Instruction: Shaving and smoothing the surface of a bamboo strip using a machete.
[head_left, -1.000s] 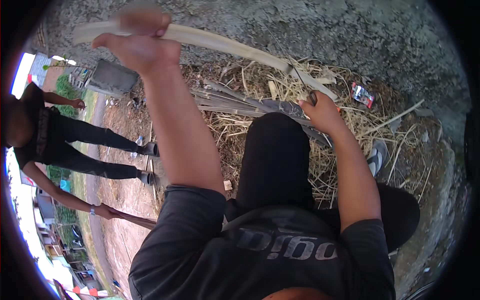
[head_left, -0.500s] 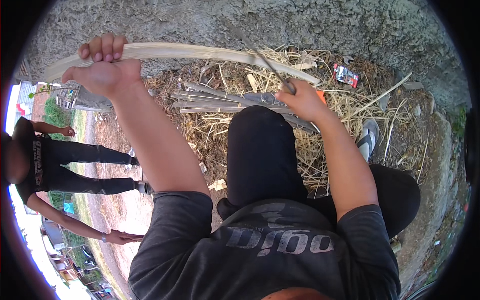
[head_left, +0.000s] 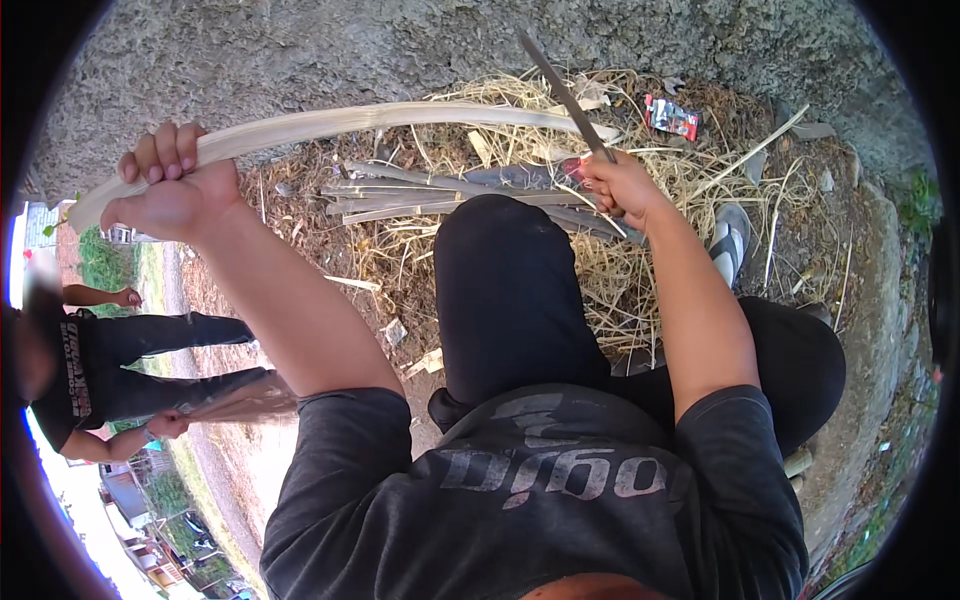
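My left hand is closed around the left part of a long, pale, bowed bamboo strip. The strip arches rightward past my raised knee. In my right hand, fingers wrapped around the handle, is a long narrow knife whose blade points up and left toward the wall. Its blade crosses the strip near the right end; whether the two touch I cannot tell. Below the strip, several darker split strips lie in a bundle on the ground, just beyond my knee.
A rough grey wall runs along the far side. Pale shavings cover the ground around my sandalled foot. A red and black packet lies near the wall. At left stands another person holding a blurred brownish thing.
My right hand has moved slightly right and down, and the knife blade stands steeper. My left hand and the strip sit lower and further left. The other person's lower arm has bent inward.
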